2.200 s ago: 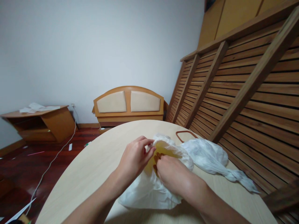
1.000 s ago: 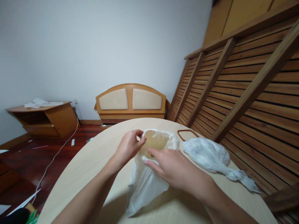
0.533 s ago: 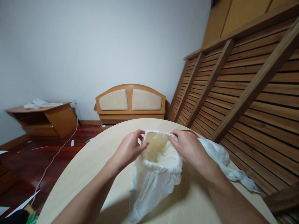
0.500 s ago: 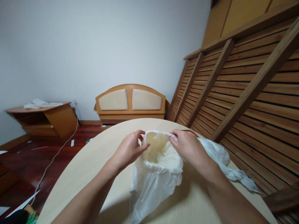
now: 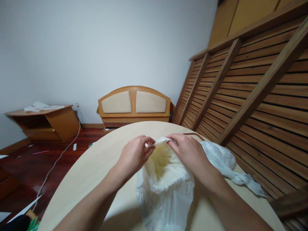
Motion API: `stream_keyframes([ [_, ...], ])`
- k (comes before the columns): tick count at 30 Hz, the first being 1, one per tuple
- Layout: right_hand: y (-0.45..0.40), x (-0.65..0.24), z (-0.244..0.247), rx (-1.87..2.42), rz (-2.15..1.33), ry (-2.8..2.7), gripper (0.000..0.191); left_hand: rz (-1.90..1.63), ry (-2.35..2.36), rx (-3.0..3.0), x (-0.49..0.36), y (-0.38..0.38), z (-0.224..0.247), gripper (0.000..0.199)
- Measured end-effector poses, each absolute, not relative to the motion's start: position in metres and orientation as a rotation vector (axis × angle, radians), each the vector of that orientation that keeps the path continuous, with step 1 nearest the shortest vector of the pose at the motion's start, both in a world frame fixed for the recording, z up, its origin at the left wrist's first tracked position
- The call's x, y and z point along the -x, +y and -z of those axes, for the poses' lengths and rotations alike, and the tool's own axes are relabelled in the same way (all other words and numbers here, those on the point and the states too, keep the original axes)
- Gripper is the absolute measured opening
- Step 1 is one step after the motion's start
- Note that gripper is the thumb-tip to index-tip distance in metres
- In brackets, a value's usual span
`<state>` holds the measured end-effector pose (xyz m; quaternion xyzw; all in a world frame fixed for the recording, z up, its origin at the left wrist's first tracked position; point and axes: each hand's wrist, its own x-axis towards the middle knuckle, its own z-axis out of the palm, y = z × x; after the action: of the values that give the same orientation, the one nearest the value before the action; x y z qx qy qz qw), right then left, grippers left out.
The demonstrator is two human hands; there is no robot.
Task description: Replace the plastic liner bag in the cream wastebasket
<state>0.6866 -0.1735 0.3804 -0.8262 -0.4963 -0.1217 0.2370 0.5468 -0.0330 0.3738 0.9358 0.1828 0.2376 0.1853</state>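
Observation:
A white plastic bag stands open-mouthed on the round pale table in front of me. Its inside looks yellowish, and I cannot tell whether a container sits within it. The fingers of my left hand pinch the bag's edge at the far left of the mouth. Opposite, at the far right, my right hand grips the same edge between thumb and fingers. The near side of the bag hangs loose and crumpled toward me. Right of my right hand lies another white plastic bag, knotted and bunched.
A brown cord-like strip lies behind my right hand. Slatted wooden panels lean along the right side. Beyond the table are a headboard and a low wooden desk with papers. A white cable trails over the floor.
Both hands have drawn closer together at the far edge, lifting it. The bag's mouth has narrowed, and its near side has spread wider and lower. The knotted bag has stayed put.

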Motion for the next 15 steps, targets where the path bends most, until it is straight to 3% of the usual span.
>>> stream_keyframes([
  [10,-0.171,-0.690,-0.375,2.331,0.413,-1.368,0.031,-0.715,0.607,-2.748,-0.549,-0.036,-0.371,0.016],
  [15,-0.173,-0.678,-0.381,2.214,0.515,-1.379,0.015,-0.752,0.664,-2.753,-0.548,-0.038,-0.374,0.016],
])
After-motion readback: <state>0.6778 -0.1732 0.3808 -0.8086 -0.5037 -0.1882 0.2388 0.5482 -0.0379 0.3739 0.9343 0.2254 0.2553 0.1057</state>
